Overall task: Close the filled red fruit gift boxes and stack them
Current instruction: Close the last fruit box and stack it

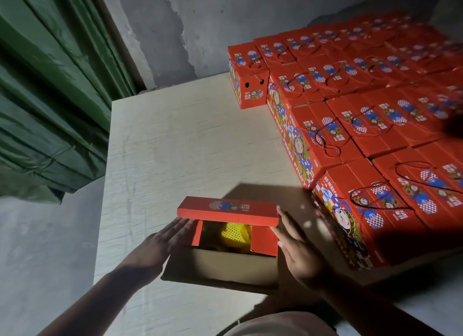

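A red fruit gift box stands open on the pale board right in front of me. Its far flap is folded over the top, both red side flaps stand up, and the near flap hangs toward me showing brown cardboard. Yellow foam-netted fruit shows inside. My left hand lies flat with straight fingers against the box's left side. My right hand presses flat against the right side flap. Neither hand curls round anything.
A large block of closed red gift boxes with red cord handles fills the right and far right. The pale board stretches ahead and left. Green wrapped bundles stand at the left, a grey wall behind.
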